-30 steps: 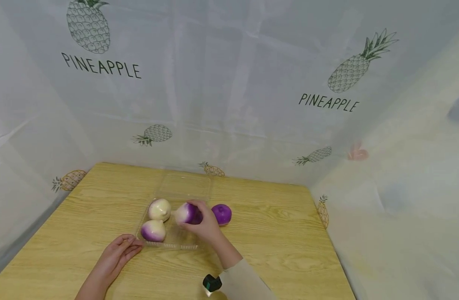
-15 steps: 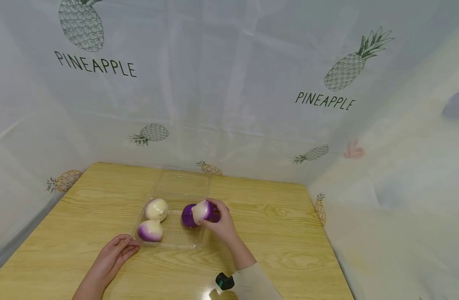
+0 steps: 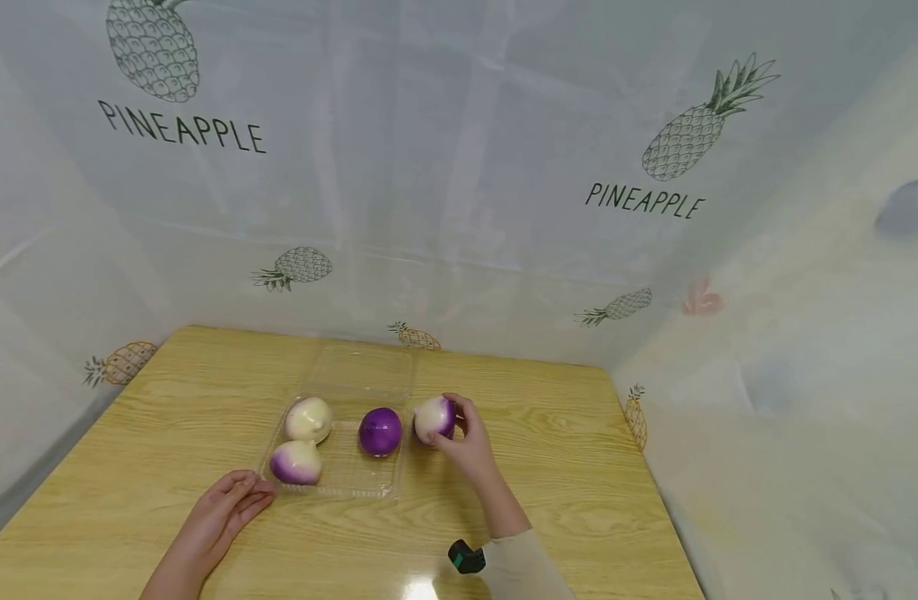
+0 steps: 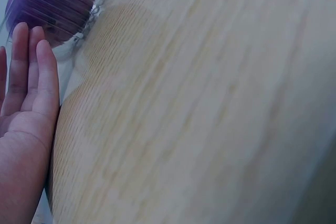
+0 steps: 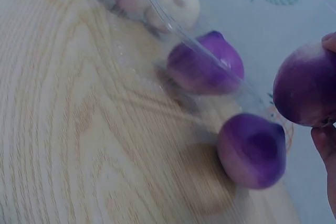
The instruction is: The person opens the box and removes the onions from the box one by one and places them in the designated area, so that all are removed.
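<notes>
My right hand (image 3: pixel 470 446) grips a white-and-purple onion (image 3: pixel 432 419) just right of a clear plastic container (image 3: pixel 354 482). In the right wrist view this held onion (image 5: pixel 304 90) shows mostly purple. Another purple onion (image 5: pixel 251 150) stands outside the container near it; my hand mostly hides that one in the head view. Inside the container a purple onion (image 3: pixel 380 432) sits on the right, and two white-and-purple onions, one behind (image 3: pixel 307 419) and one in front (image 3: pixel 296 463), sit on the left. My left hand (image 3: pixel 222 512) touches the container's front left corner with extended fingers.
The container's clear lid (image 3: pixel 361 368) lies folded back behind it on the wood-grain table (image 3: pixel 541 483). A pale curtain (image 3: pixel 444 167) printed with pineapples hangs behind the table. A dark device (image 3: pixel 466 557) sits at my right wrist.
My right hand has carried the white-and-purple onion rightward from over the container to just past its right side, uncovering the purple onion inside. My left hand stays at the corner.
</notes>
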Demonstrator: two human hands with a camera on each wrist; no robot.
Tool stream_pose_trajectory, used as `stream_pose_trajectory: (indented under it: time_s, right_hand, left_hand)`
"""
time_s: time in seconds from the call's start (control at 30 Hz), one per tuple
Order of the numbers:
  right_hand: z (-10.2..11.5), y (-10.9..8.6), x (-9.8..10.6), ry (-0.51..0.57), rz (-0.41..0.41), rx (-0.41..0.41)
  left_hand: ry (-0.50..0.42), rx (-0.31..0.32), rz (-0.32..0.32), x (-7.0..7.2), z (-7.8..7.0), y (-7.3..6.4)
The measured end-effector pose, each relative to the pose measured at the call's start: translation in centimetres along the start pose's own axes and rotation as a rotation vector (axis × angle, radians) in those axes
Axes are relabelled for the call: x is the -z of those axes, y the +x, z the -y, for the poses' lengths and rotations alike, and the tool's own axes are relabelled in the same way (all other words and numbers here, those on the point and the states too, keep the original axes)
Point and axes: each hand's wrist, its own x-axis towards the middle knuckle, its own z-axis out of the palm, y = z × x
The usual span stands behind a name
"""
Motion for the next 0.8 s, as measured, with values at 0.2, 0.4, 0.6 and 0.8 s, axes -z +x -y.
stream_pose_trajectory:
  time_s: [0.2,0.4,0.6,0.8]
  right_hand:
    - [-0.9,-0.1,1.2,0.021,-0.046,0.005]
    - [-2.0,-0.1,2.1,0.031,-0.134,-0.032]
    - [-4.1,0.1,2.9,0.042,-0.187,-0.066]
    - [-7.2,0.6,3.5,0.038,-0.255,-0.101]
  left_hand:
    - [0.008,-0.002,-0.005,0.1,0.0,0.0]
    - [-0.020,-0.017,0.009,0.3,0.2,0.1]
    - [-0.040,-0.037,0.040,0.4,0.2,0.2]
    - [-0.028,-0.037,0.033,0.3,0.2,0.2]
